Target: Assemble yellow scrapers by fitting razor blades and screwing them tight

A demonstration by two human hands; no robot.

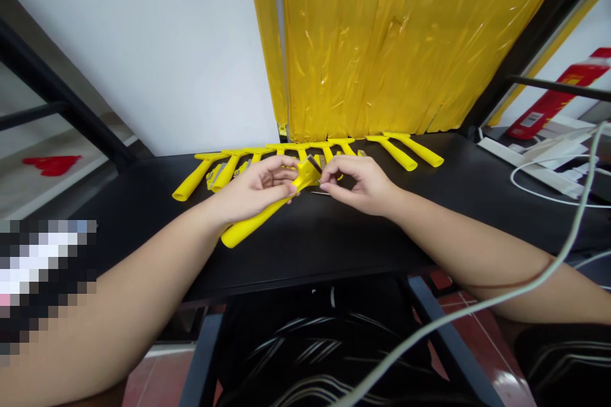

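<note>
My left hand point(267, 183) is closed around a yellow plastic scraper handle point(255, 221), tilted with its hollow end toward me and its head away. At the head, my right hand point(356, 183) pinches a small dark flat strip point(315, 164), perhaps a blade, against or close to the plastic. Whether the strip sits in the head I cannot tell. A thin metal piece point(319, 193) lies on the black table point(305, 254) under my right fingers. Behind my hands stands a row of similar yellow handles, among them one at the left point(191, 181) and one at the right point(398, 156).
A white panel point(157, 44) and a yellow film-covered panel point(405, 38) rise behind the table. At the right are a white power strip point(529, 165), a red bottle point(548, 98) and a pale cable point(458, 318) crossing over my right forearm. Black frame bars flank both sides.
</note>
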